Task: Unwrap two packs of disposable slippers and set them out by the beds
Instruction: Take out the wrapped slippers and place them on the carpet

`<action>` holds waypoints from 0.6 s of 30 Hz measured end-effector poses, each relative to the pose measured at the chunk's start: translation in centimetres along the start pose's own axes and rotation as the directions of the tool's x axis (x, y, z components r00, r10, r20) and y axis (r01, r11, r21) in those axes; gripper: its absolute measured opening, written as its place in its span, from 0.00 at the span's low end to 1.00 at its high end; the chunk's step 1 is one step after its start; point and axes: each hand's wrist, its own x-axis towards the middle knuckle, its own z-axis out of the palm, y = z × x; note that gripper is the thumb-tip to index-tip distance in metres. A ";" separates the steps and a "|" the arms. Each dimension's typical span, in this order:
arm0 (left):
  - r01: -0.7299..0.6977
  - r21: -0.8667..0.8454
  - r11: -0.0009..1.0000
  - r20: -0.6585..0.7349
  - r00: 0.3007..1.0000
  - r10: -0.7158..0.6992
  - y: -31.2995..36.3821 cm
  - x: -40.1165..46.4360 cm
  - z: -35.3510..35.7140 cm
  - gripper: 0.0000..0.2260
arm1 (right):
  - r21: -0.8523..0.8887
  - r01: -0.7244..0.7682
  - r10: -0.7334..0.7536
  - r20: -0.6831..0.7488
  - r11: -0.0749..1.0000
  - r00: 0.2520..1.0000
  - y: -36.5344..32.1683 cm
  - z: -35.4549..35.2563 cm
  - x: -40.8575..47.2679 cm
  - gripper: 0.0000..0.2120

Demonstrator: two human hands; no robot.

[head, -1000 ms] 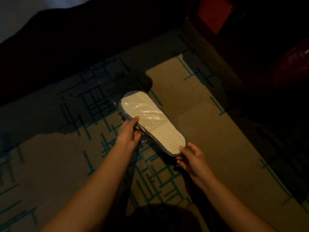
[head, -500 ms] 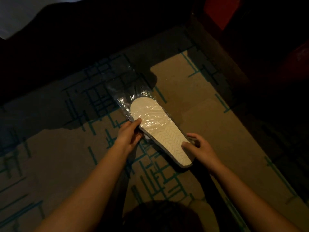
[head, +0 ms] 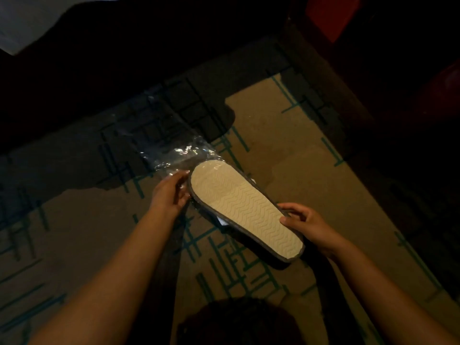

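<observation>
Dim bedroom: patterned carpet (head: 286,150), white bedding (head: 22,18) at a corner.

One head view looks steeply down from close above both forearms onto the carpet (head: 286,150), bed edge top left.

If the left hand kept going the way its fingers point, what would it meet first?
Likely the clear plastic wrapper that the left hand already pinches; beyond it only patterned carpet, though depth is unclear.

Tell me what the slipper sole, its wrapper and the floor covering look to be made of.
Slipper sole: likely pale foam or rubbery sheet, matte, embossed with a zigzag tread and edged in a dark trim.
Wrapper: thin clear plastic film, crinkled and glinting.
Carpet: seemingly short-pile textile, dull tan with teal line pattern.
</observation>
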 end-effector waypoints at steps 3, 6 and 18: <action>-0.058 0.000 0.998 -0.057 0.997 0.058 1.0 0.8 -1.7 0.04 | 0.077 0.004 -0.005 0.011 0.997 1.000 1.0 -0.8 -0.4 0.19; -0.149 0.109 0.983 -0.079 0.984 0.158 1.3 1.3 -2.7 0.06 | 0.175 0.068 -0.060 -0.052 0.982 0.997 2.0 -1.4 -0.3 0.40; -0.379 0.925 0.034 0.171 0.494 0.853 -0.4 -4.2 -2.9 0.24 | 0.305 0.235 -0.178 -0.205 0.923 0.962 0.3 -0.5 2.0 0.42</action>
